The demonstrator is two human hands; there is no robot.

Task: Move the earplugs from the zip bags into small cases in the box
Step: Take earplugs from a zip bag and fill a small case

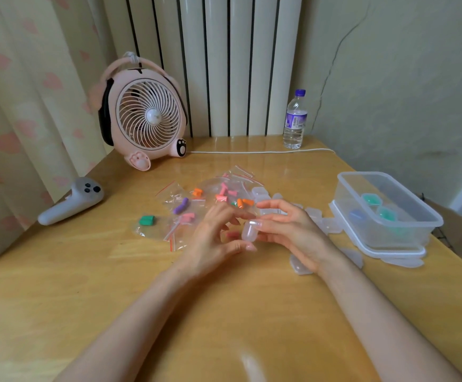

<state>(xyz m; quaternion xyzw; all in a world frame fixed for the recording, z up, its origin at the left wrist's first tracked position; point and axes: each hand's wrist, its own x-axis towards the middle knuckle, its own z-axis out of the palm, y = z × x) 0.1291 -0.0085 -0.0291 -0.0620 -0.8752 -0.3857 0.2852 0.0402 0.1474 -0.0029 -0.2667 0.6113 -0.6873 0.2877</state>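
Both hands meet mid-table [224, 312]. The right hand [293, 232] pinches a small case [248, 230], clear and capsule-shaped, with its fingertips, the other fingers loosely bent. The left hand [210, 241] sits right against it, fingers curled and the thumb stretched out under the case. There's a pinkish blur between the left fingers and the case. It could be an earplug or just a fingertip, honestly can't tell, so whether that hand holds anything is unclear.

Just beyond the left hand's fingers lies a messy pile of zip bags [174, 195] with the earplugs [180, 205] inside, purple, orange, pink and green. The bags overlap, so it's hard to tell which plug sits in which one.

The box [406, 230] sits out past the right hand, with teal and blue shapes showing through its cloudy walls. Empty cases [301, 264] lie scattered around the right hand, some partly hidden under the wrist.

Far beyond the hands stand a pink fan [148, 117] and a water bottle [294, 119]. A grey controller [70, 202] lies off to the left hand's side.
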